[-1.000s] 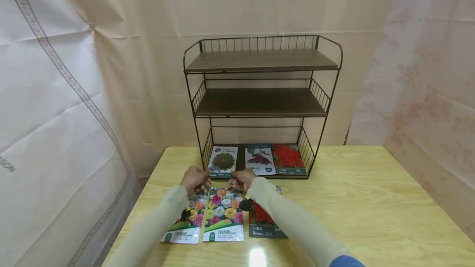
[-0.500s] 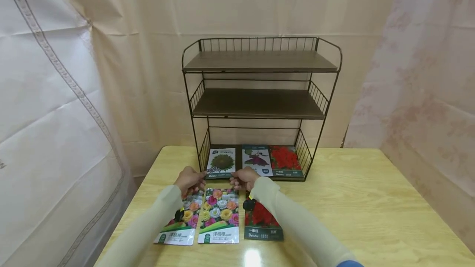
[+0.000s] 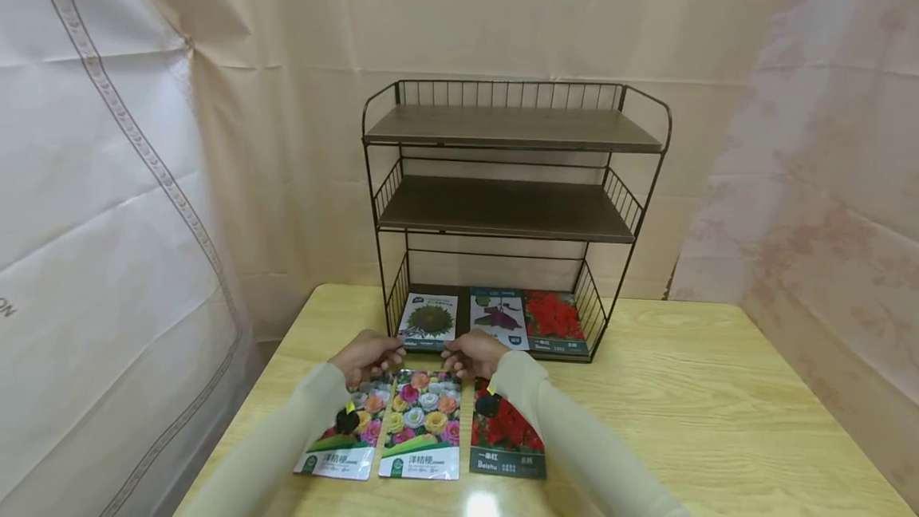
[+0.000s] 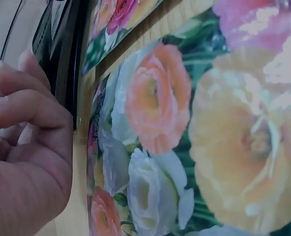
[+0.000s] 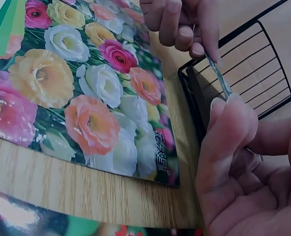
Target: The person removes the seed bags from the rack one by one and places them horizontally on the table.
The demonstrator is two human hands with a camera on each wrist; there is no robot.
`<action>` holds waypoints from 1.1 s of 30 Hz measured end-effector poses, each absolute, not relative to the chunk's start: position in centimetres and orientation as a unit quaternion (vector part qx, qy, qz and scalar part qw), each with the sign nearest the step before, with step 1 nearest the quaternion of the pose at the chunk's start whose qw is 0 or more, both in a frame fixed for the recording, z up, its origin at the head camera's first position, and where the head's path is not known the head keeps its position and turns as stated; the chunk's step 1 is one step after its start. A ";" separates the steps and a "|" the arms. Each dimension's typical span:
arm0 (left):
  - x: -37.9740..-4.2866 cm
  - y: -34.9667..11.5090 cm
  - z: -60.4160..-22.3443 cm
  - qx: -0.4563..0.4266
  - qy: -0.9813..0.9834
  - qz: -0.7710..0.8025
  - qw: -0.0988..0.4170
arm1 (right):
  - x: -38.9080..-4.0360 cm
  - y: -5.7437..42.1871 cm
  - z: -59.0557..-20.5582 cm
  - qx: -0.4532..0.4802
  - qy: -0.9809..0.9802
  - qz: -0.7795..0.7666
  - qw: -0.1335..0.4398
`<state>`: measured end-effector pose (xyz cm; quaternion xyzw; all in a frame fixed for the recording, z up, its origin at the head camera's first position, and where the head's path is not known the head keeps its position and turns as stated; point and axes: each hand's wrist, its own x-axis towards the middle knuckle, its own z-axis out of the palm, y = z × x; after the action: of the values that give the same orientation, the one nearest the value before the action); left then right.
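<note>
A seed packet with a sunflower picture (image 3: 429,319) lies at the left of the rack's bottom shelf. My left hand (image 3: 368,356) pinches its front left corner. My right hand (image 3: 475,354) pinches the front right corner. In the right wrist view the packet's thin edge (image 5: 219,76) runs between the fingertips of both hands. To its right on the same shelf are a packet with a purple plant (image 3: 498,319) and a red flower packet (image 3: 554,316). Below the hands, two multicoloured flower packets (image 3: 420,425) and another red flower packet (image 3: 506,441) lie on the table.
The black wire rack (image 3: 513,210) has three dark shelves, with wire sides around the bottom one. It stands at the back of the light wooden table (image 3: 689,413). Cloth curtains (image 3: 287,142) hang behind it and on both sides.
The head view has shifted a little. Both hands keep their pinch on the sunflower seed packet, which stays in nearly the same place on the bottom shelf.
</note>
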<state>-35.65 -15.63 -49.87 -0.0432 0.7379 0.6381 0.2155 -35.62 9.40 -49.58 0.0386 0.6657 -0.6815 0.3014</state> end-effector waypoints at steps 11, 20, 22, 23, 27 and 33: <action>-35.7 -15.7 -50.0 -0.001 0.721 0.648 0.245 | -35.7 9.9 -49.9 0.009 0.673 -0.681 0.288; -35.0 -14.6 -49.7 0.008 0.713 0.665 0.223 | -34.8 10.9 -49.4 -0.022 0.722 -0.651 0.234; -34.8 -14.4 -49.7 0.014 0.719 0.660 0.218 | -34.6 11.2 -49.5 -0.028 0.728 -0.646 0.228; -34.7 -14.3 -49.7 0.016 0.722 0.658 0.215 | -34.6 11.3 -49.6 -0.030 0.730 -0.644 0.225; -34.4 -14.0 -49.5 0.023 0.730 0.651 0.207 | -34.3 11.8 -49.2 -0.033 0.730 -0.647 0.218; -34.0 -13.6 -48.8 0.027 0.733 0.649 0.202 | -33.7 12.4 -47.9 -0.039 0.729 -0.647 0.220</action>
<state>-34.03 -13.61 -48.82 0.0273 0.7328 0.6491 0.2022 -33.70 12.39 -47.90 -0.0387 0.7290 -0.6471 0.2198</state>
